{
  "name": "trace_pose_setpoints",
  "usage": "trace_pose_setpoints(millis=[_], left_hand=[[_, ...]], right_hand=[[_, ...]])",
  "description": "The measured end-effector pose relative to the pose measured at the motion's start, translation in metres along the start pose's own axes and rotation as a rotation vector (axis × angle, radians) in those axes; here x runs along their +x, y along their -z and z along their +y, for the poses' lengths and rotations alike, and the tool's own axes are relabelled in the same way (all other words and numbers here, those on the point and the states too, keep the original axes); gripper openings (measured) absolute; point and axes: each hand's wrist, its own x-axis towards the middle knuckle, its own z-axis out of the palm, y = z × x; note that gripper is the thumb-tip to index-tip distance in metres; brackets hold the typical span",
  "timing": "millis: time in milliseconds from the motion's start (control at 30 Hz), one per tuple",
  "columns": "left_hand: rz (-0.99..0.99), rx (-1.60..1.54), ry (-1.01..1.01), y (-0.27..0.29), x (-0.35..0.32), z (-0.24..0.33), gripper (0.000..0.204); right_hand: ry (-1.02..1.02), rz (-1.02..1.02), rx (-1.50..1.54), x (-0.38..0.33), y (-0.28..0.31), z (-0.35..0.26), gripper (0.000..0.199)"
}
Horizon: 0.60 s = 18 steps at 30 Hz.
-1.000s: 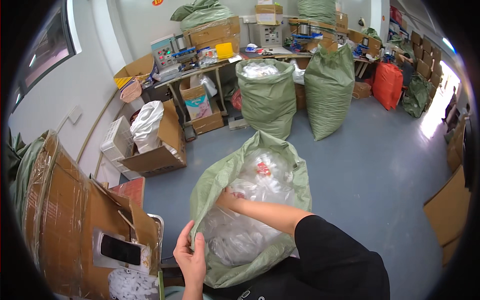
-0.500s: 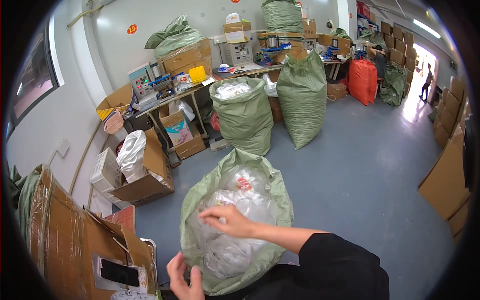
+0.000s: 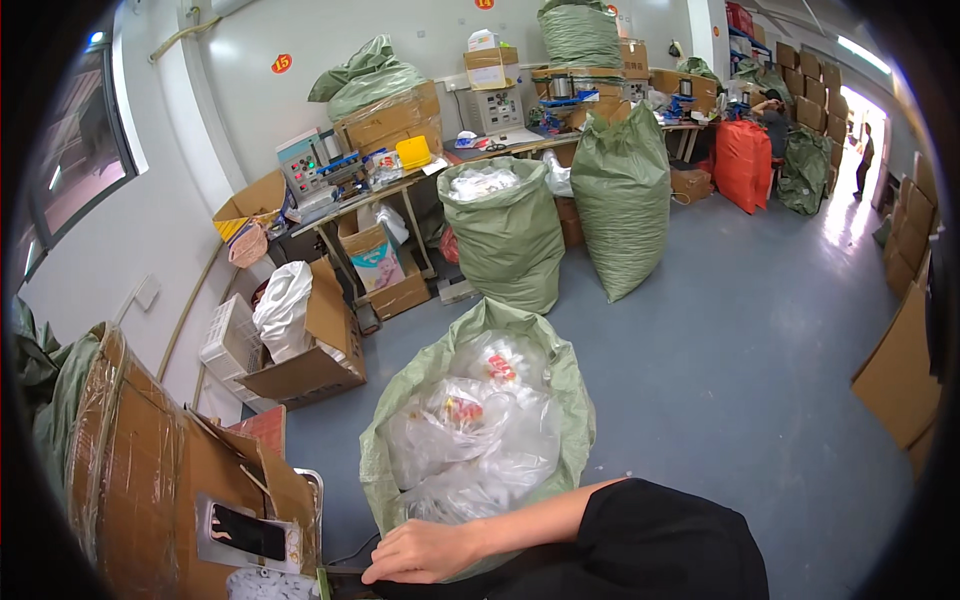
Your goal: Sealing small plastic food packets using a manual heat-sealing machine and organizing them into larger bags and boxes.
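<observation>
In front of me stands an open green woven sack (image 3: 577,400), filled with clear plastic bags (image 3: 520,440). Some of those bags show red and yellow prints. My right hand (image 3: 425,550) is low at the sack's near left edge, its arm in a black sleeve crossing from the right. Its fingers curl downward and together, and whatever is in them is hidden. Close to its left lie the corner of a small table or machine and a dark cable (image 3: 352,552). My left hand is out of sight below the picture.
At lower left a phone (image 3: 247,532) lies on a flap of a taped carton (image 3: 130,450). Beyond it stands an open carton (image 3: 330,340) with a white bag. Two full green sacks (image 3: 622,205) stand before a workbench. Flat cardboard (image 3: 895,365) leans at right.
My right hand has moved from above the plastic bags down to the sack's near left edge. The left hand has dropped out of view. The whole picture has shifted slightly right.
</observation>
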Motion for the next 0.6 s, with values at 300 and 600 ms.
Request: trace_pose_setpoints(millis=[300,600], left_hand=[[-0.273,-0.119,0.034,0.003,0.008,-0.006,0.041],[0.576,0.088,0.255,-0.048,-0.075,0.046,0.054]], right_hand=[[-0.251,-0.309,0.250,-0.018,0.003,-0.029,0.021],[-0.065,-0.671,0.449,-0.037,-0.104,0.018,0.021]])
